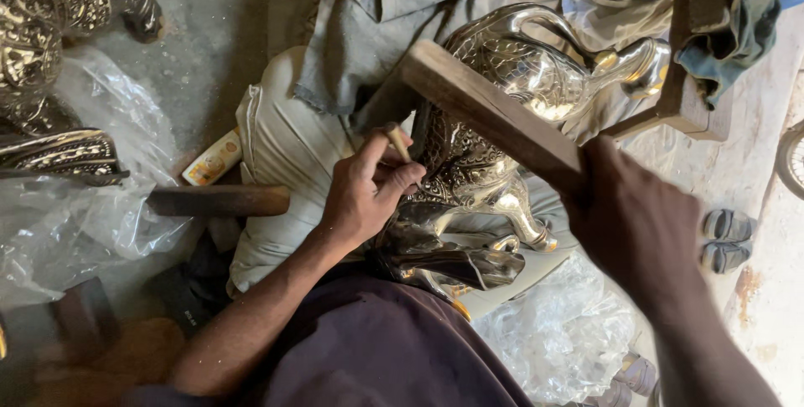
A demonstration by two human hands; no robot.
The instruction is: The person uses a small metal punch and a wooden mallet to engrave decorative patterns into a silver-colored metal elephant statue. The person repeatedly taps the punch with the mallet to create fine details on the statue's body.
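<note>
A shiny embossed metal animal figure (494, 122) lies on a pale cushion (285, 156) in front of me. My left hand (364, 193) pinches a thin punch tool (399, 142), its tip set against the figure's patterned body. My right hand (632, 223) grips a thick wooden stick (486, 110), raised at a slant above the punch and the figure. The lower end of the figure (444, 260) rests against my lap.
Clear plastic sheeting (92, 206) covers the floor at left with more embossed metal pieces (50, 30). A wooden handle (218, 200) and a small yellow tube (213, 158) lie beside the cushion. Grey cloth (394, 13), a wooden stool (682, 72) and sandals (727, 239) are around.
</note>
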